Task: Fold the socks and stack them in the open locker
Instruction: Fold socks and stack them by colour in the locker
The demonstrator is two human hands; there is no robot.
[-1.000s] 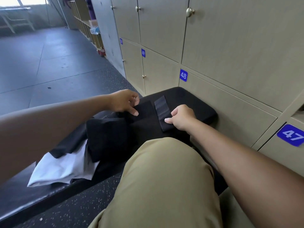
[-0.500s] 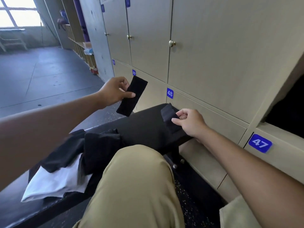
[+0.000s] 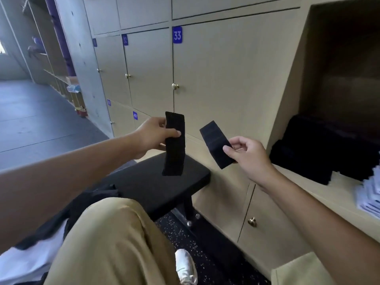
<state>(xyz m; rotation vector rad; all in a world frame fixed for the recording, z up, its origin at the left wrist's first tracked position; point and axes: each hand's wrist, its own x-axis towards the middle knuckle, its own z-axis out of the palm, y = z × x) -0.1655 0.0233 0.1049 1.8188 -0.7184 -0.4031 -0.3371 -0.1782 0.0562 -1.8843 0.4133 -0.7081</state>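
Soft, even daylight comes in from the far left, no hard shadows or glare. The open locker (image 3: 341, 83) sits deep in shade, its dark stack (image 3: 320, 149) smeared. Wide-angle bend curves the edges; everything looks slightly blurred.

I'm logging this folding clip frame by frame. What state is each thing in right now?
left hand: raised, pinching a folded black sock
left sock: folded, hanging upright in the air
right hand: raised, pinching a folded black sock
right sock: folded, tilted, in the air
open locker: open, dark stack inside
locker 33: closed
bench: bare at this end
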